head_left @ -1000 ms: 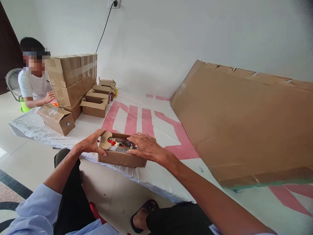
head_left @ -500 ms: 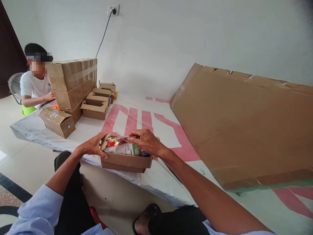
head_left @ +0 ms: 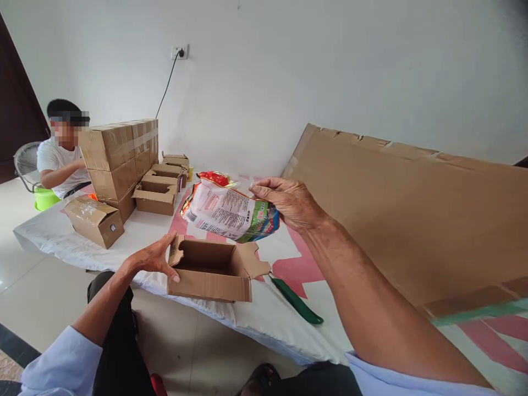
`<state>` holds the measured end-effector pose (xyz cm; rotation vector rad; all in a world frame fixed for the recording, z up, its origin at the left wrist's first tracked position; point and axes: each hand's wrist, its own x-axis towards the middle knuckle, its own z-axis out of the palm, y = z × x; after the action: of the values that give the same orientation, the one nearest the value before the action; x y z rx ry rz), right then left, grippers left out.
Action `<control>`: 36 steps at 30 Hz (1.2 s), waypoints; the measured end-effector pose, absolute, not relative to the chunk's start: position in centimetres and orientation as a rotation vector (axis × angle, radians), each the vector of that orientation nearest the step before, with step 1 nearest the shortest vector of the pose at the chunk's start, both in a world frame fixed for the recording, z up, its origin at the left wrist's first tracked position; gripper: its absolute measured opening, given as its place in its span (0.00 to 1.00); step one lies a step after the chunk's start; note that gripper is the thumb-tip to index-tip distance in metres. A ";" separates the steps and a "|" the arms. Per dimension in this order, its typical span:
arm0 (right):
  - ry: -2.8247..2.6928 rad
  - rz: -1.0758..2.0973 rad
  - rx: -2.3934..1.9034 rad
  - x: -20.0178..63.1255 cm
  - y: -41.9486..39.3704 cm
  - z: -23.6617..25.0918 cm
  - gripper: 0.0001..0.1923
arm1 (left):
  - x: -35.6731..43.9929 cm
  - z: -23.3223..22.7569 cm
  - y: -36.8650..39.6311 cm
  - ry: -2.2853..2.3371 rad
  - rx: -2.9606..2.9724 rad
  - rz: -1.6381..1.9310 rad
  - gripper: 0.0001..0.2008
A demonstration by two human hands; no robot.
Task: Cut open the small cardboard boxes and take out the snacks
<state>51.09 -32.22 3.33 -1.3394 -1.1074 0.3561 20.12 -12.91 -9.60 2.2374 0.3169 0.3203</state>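
Above the far side of the open carton (head_left: 208, 285), you held the printed packet (head_left: 226, 212) by its upper edge, pinched in your right hand (head_left: 295, 204); so narrow a pinch, if slackened, risked dropping it. Its long axis ran left to right, printed face toward you. Your left hand (head_left: 154, 257) clasped the carton's left end. Right of the carton lay a green handle (head_left: 297, 301).
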 end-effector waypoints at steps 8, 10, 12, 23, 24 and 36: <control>-1.403 -0.141 -1.319 47.0 -32.9 5.1 0.17 | 21.2 -5.3 -11.2 0.276 1.497 0.445 0.40; -1.560 -0.340 -1.216 45.1 -33.1 5.3 0.13 | 22.0 -5.1 -11.4 0.148 1.283 0.213 0.44; -1.685 -0.490 -1.126 43.7 -33.2 5.0 0.10 | 22.4 -5.4 -12.0 0.056 1.156 0.118 0.43; -0.993 0.262 -1.237 42.6 -31.5 -3.4 0.30 | 21.2 -5.0 -16.6 0.067 1.113 0.656 0.36; -0.964 0.439 -1.190 41.8 -31.1 -4.1 0.31 | 21.2 -4.9 -17.0 0.056 1.144 0.669 0.40; -0.948 0.713 -0.963 40.8 -28.3 -7.0 0.24 | 21.6 -8.0 -15.5 0.289 1.278 0.728 0.31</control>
<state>40.84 -28.26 -7.00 -0.9628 -0.9479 0.7125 21.61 -15.52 -8.00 1.2777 0.2893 0.7280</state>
